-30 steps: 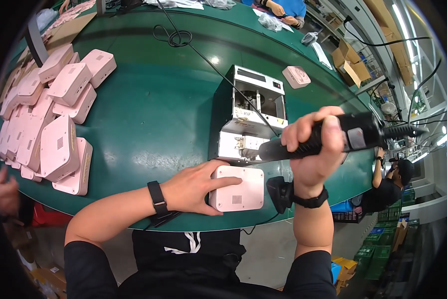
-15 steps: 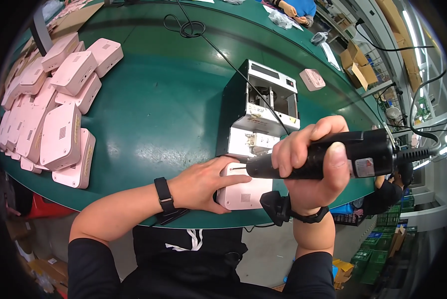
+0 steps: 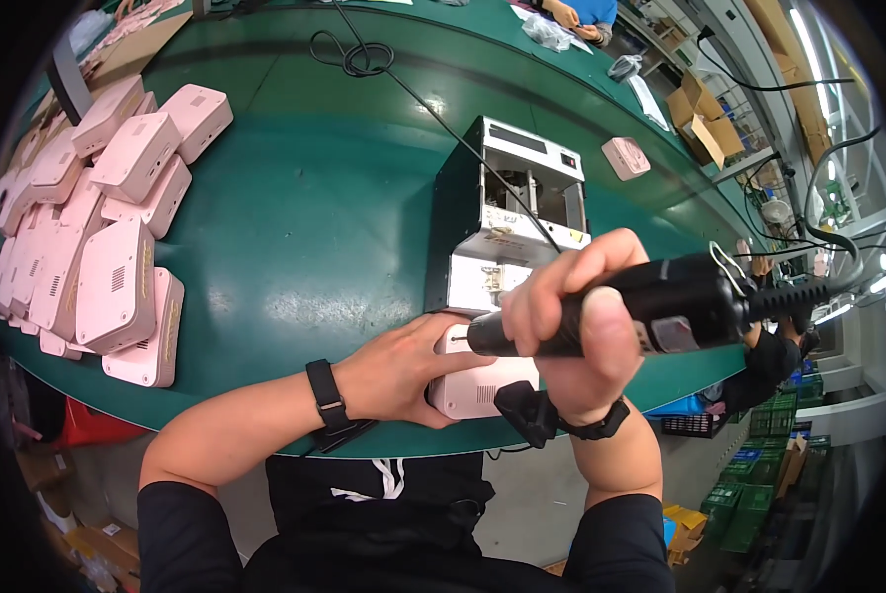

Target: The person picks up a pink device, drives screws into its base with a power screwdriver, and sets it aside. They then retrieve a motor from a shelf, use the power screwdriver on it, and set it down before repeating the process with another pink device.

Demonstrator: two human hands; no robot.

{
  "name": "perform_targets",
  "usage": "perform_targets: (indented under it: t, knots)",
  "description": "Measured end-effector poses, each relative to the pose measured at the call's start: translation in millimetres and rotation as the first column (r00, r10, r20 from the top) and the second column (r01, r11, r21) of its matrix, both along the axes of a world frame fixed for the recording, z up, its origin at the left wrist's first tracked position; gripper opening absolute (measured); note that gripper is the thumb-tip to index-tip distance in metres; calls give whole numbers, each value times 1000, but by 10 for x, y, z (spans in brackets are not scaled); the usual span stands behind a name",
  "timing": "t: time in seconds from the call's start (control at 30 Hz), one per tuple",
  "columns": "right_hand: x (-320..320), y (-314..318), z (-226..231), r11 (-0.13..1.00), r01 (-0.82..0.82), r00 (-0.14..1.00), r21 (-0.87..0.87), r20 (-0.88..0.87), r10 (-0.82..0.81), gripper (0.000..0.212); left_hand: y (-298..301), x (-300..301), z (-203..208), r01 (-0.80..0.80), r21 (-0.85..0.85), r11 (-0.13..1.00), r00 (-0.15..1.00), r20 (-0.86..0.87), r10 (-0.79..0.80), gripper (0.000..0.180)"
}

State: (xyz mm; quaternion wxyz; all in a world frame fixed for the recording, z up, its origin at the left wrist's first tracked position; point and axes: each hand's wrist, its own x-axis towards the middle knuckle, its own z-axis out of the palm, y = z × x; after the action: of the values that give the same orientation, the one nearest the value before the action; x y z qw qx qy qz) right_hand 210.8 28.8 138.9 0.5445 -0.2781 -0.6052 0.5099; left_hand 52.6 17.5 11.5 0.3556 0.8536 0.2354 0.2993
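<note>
My right hand [image 3: 586, 316] is wrapped round a black electric screwdriver [image 3: 660, 306], held nearly level with its cable running off to the right. Its bit reaches the upper left corner of a pink plastic case [image 3: 482, 388] at the table's near edge. With thumb and fingers on either side of that corner, my left hand [image 3: 393, 368] grips the case. Vent slots show on the case's upward face; my right hand and the screwdriver cover part of it. Just beyond stands a black and silver screw feeder machine [image 3: 507, 212].
Many pink cases [image 3: 117, 277] lie piled on the left of the green table [image 3: 304, 217]. One small pink piece [image 3: 626, 158] sits to the right of the machine. A looped black cable [image 3: 364, 59] crosses the far side. Another person's hands [image 3: 573, 18] work at the back.
My right hand and the screwdriver have moved a little left, bringing the tool's nose closer to the case's corner. My left hand keeps its hold.
</note>
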Motion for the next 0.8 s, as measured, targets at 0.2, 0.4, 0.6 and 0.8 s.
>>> perform_targets:
  t: [0.2, 0.4, 0.6, 0.8]
  knots:
    - [70, 0, 68, 990, 128, 992, 52, -22, -126, 24, -62, -139, 49, -60, 3, 998, 997, -44, 60, 75]
    - [316, 130, 277, 956, 265, 961, 129, -118, -251, 23, -69, -431, 119, -114, 12, 993, 986, -119, 115, 74]
    - [316, 252, 199, 946, 294, 951, 139, 53, -303, 25, -114, -444, 137, -130, 11, 991, 986, -105, 131, 76]
    - [412, -147, 97, 984, 176, 981, -39, -74, -178, 29, -72, -516, 35, -131, 22, 991, 990, -57, 133, 78]
